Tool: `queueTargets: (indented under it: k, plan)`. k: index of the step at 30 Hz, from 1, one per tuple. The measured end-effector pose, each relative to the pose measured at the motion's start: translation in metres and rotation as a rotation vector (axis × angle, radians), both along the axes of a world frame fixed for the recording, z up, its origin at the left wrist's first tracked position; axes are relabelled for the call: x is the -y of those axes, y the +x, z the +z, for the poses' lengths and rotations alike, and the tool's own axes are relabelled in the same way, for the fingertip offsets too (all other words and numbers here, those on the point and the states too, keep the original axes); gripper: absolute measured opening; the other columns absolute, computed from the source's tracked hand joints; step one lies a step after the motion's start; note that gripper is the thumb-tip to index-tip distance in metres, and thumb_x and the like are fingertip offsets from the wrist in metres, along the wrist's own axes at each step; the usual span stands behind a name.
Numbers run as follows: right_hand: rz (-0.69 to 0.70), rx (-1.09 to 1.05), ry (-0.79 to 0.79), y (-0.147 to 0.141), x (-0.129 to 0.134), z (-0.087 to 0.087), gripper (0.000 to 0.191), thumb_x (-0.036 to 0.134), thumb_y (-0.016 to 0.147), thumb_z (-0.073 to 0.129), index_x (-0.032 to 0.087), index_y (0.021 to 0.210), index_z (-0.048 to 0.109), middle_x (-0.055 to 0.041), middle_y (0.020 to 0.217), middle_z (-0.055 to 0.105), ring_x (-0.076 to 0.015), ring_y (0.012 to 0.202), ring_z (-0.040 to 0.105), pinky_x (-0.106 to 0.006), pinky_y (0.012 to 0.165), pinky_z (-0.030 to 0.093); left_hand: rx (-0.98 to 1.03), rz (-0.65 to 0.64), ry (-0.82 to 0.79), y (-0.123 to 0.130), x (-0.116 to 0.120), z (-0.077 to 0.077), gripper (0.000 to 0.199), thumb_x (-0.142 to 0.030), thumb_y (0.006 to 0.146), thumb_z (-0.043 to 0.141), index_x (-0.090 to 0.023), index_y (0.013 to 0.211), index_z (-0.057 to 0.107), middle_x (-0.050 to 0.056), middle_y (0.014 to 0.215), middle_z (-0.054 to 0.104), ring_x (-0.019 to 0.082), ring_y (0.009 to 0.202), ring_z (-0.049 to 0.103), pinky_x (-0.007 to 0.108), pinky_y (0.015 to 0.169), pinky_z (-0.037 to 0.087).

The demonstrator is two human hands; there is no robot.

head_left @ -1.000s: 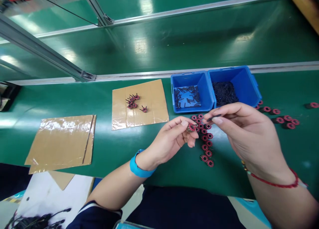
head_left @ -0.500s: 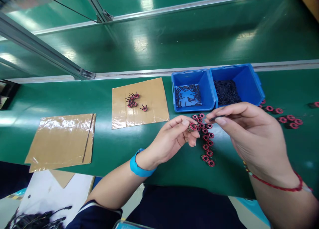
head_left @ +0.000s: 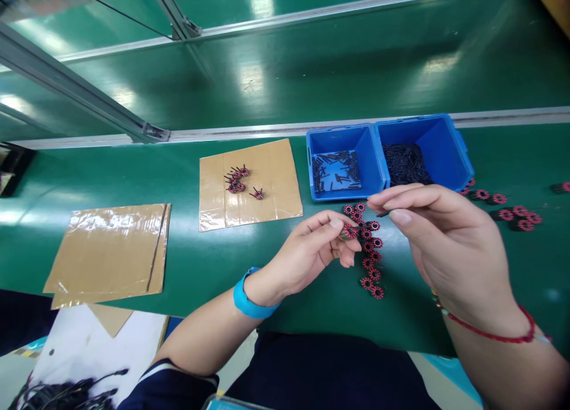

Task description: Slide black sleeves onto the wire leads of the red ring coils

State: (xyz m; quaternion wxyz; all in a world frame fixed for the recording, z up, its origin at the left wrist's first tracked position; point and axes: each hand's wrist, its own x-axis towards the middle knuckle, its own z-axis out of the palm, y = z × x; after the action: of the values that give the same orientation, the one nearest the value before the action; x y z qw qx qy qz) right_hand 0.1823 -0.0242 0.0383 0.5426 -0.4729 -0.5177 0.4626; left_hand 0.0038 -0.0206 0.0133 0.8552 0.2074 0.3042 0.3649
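Between thumb and fingers, my left hand (head_left: 307, 249) pinches a small red-and-black wound coil (head_left: 350, 232) with a dark lead pointing right. My right hand (head_left: 449, 237), just right of it, pinches a short black tube (head_left: 383, 214), mostly covered by the fingertips. The two hands are apart. Under and between them, several similar coils (head_left: 374, 256) lie in a loose column on the green bench. Behind stand two joined blue bins: the left bin (head_left: 377, 171) holds scattered short black tubes, the right bin (head_left: 449, 151) a dense heap of black pieces.
A cardboard sheet (head_left: 276, 178) at centre left carries several coils with black-sleeved leads. More cardboard (head_left: 111, 249) lies farther left at the bench's front edge. Several loose coils (head_left: 519, 211) are right of the bins. A metal rail (head_left: 267, 131) runs along the back.
My left hand has shifted slightly right and down with the coil, which now faces me more. My right hand's fingers have moved slightly, and less of the black tube shows.
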Motion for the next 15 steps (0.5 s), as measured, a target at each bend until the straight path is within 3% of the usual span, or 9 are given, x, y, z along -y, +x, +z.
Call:
queueTargets:
  k: [8,15]
  plan:
    - [0.037,0.037,-0.097,0.0035,0.0016,-0.0003,0.01,0.024,0.089,0.071,0.033,0.091,0.075,0.002,0.093,0.076,-0.0173,0.09,0.071,-0.03,0.074,0.057,-0.021,-0.037,-0.029,0.0027,0.0021,-0.0026,0.025,-0.037,0.086,0.071,-0.014,0.093,0.065,0.003,0.07,0.07,0.009,0.057,0.064,0.02,0.058,0.049]
    - [0.073,0.055,-0.111,0.0036,0.0014,0.0001,0.011,0.025,0.091,0.069,0.034,0.092,0.075,0.0025,0.093,0.076,-0.0164,0.089,0.07,-0.029,0.076,0.057,-0.029,-0.042,-0.03,0.0033,0.003,-0.0011,0.026,-0.038,0.085,0.073,-0.014,0.092,0.064,0.003,0.07,0.07,0.009,0.056,0.063,0.021,0.058,0.049]
